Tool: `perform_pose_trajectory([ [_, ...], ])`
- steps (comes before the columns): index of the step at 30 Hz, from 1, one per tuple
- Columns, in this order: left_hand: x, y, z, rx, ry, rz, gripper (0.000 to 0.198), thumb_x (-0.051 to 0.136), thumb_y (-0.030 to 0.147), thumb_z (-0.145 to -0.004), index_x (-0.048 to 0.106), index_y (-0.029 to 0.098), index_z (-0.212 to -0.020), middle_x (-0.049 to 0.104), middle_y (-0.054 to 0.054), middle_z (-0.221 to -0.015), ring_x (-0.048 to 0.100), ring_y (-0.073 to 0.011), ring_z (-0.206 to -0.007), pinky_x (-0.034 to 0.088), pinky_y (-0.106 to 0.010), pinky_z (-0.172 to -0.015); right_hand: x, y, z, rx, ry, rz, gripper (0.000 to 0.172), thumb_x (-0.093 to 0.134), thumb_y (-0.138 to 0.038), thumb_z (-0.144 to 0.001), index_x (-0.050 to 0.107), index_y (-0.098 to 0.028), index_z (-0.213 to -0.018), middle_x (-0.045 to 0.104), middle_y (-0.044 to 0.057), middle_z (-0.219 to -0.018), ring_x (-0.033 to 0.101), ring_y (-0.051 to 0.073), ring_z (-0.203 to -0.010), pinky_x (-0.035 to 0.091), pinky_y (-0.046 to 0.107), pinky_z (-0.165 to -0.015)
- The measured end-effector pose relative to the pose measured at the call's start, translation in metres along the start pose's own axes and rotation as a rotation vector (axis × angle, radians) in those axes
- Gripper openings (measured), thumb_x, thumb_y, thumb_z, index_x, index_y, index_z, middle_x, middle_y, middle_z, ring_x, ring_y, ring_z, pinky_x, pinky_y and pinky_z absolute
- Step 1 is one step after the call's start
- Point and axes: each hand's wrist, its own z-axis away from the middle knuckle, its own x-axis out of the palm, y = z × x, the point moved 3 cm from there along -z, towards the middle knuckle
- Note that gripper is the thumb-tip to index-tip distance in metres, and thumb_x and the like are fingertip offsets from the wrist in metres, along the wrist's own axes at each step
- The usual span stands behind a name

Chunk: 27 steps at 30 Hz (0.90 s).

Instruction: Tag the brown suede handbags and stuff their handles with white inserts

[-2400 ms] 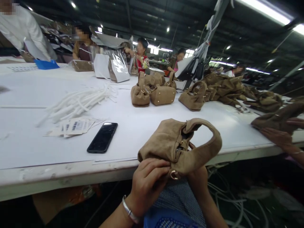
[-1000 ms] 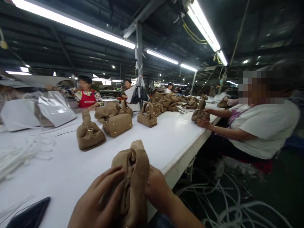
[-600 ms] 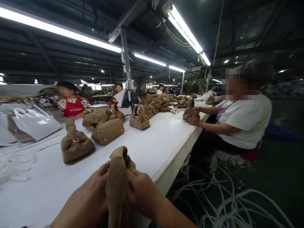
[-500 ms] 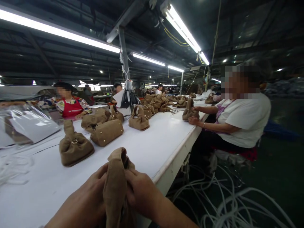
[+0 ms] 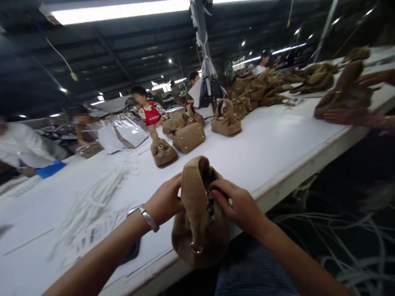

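Note:
A brown fabric handbag [image 5: 197, 230] with a wide handle and a metal ring is held at the table's near edge. My left hand [image 5: 168, 197], a silver bracelet at its wrist, grips the bag's far left side; its fingertips are hidden behind the handle. At the bag's opening, my right hand [image 5: 233, 201] pinches the rim with thumb and fingers. A dark patterned lining shows inside. Partly under my left forearm lies a dark phone-like object [image 5: 132, 251].
Several finished-looking brown handbags [image 5: 189, 137] stand across the white table [image 5: 277, 152]. White cords [image 5: 92, 201] and printed tags lie to the left. At right, a co-worker's hands [image 5: 348, 115] hold another brown bag. More white strips [image 5: 354, 263] lie on the floor.
My view has swung left and down, so the bag shows more fully. My right hand now sits at the bag's opening. The co-worker at right is mostly out of frame.

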Motion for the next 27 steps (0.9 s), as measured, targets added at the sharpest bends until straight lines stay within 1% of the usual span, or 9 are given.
perform_pose_trajectory([
  [2, 0.0, -0.002, 0.008, -0.04, 0.006, 0.064, 0.048, 0.071, 0.024, -0.077, 0.062, 0.025, -0.124, 0.063, -0.007, -0.13, 0.065, -0.0236, -0.107, 0.059, -0.031, -0.083, -0.001, 0.007, 0.007, -0.006, 0.024, -0.076, 0.024, 0.048, -0.032, -0.099, 0.057, -0.025, -0.12, 0.066, 0.004, -0.119, 0.062, 0.019, -0.111, 0.049, 0.032, -0.096],
  [5, 0.004, -0.006, 0.022, -0.104, 0.073, 0.163, 0.041, 0.068, 0.022, -0.08, 0.063, 0.025, -0.121, 0.061, -0.007, -0.13, 0.063, -0.0231, -0.109, 0.059, -0.029, -0.08, -0.002, 0.015, 0.014, 0.004, 0.032, -0.137, 0.031, 0.05, -0.033, -0.098, 0.053, -0.03, -0.129, 0.064, 0.002, -0.125, 0.061, 0.018, -0.112, 0.05, 0.031, -0.095],
  [9, 0.012, -0.012, 0.032, -0.153, 0.186, 0.271, 0.038, 0.066, 0.019, -0.083, 0.064, 0.026, -0.121, 0.055, -0.008, -0.134, 0.058, -0.0238, -0.118, 0.058, -0.029, -0.084, -0.004, 0.019, 0.017, 0.038, 0.032, -0.184, 0.035, 0.055, -0.034, -0.096, 0.052, -0.033, -0.131, 0.066, 0.0, -0.118, 0.065, 0.016, -0.093, 0.053, 0.029, -0.082],
  [13, 0.017, -0.015, 0.036, -0.194, 0.203, 0.311, 0.034, 0.064, 0.023, -0.086, 0.065, 0.026, -0.12, 0.06, -0.008, -0.128, 0.059, -0.0231, -0.115, 0.057, -0.028, -0.084, -0.005, 0.02, 0.02, 0.063, 0.074, -0.222, 0.037, 0.061, -0.031, -0.092, 0.054, -0.033, -0.129, 0.068, -0.001, -0.106, 0.063, 0.013, -0.078, 0.053, 0.028, -0.074],
  [14, 0.017, -0.016, 0.037, -0.203, 0.202, 0.323, 0.034, 0.064, 0.025, -0.087, 0.065, 0.026, -0.121, 0.06, -0.008, -0.128, 0.059, -0.0233, -0.114, 0.056, -0.028, -0.083, -0.005, 0.02, 0.021, 0.057, 0.083, -0.239, 0.037, 0.061, -0.03, -0.092, 0.054, -0.032, -0.129, 0.067, -0.001, -0.107, 0.062, 0.013, -0.079, 0.053, 0.028, -0.075],
  [16, 0.017, -0.018, 0.037, -0.208, 0.197, 0.33, 0.034, 0.064, 0.029, -0.087, 0.066, 0.025, -0.121, 0.06, -0.008, -0.128, 0.06, -0.0237, -0.112, 0.056, -0.028, -0.082, -0.004, 0.019, 0.022, 0.026, 0.092, -0.269, 0.036, 0.061, -0.029, -0.093, 0.055, -0.032, -0.127, 0.065, 0.0, -0.117, 0.063, 0.014, -0.091, 0.054, 0.028, -0.081],
  [20, 0.015, -0.02, 0.039, -0.158, 0.19, 0.297, 0.036, 0.063, 0.032, -0.089, 0.064, 0.023, -0.124, 0.063, -0.009, -0.125, 0.06, -0.0235, -0.106, 0.052, -0.031, -0.088, -0.007, 0.018, 0.024, -0.042, 0.08, -0.255, 0.033, 0.057, -0.027, -0.095, 0.055, -0.029, -0.128, 0.061, 0.002, -0.13, 0.056, 0.017, -0.121, 0.047, 0.033, -0.104],
  [23, 0.017, -0.019, 0.042, -0.139, 0.197, 0.292, 0.04, 0.061, 0.035, -0.09, 0.062, 0.022, -0.128, 0.062, -0.009, -0.127, 0.059, -0.0254, -0.11, 0.049, -0.034, -0.092, -0.009, 0.02, 0.026, -0.041, 0.024, -0.191, 0.037, 0.053, -0.027, -0.097, 0.051, -0.028, -0.134, 0.057, 0.003, -0.136, 0.054, 0.017, -0.125, 0.044, 0.035, -0.108],
  [27, 0.021, -0.011, 0.042, -0.148, 0.24, 0.246, 0.037, 0.056, 0.038, -0.093, 0.064, 0.024, -0.126, 0.063, -0.008, -0.127, 0.059, -0.0261, -0.114, 0.048, -0.035, -0.096, -0.015, 0.022, 0.03, 0.003, 0.002, -0.201, 0.048, 0.058, -0.026, -0.094, 0.045, -0.031, -0.14, 0.056, 0.003, -0.137, 0.055, 0.02, -0.123, 0.046, 0.038, -0.106],
])
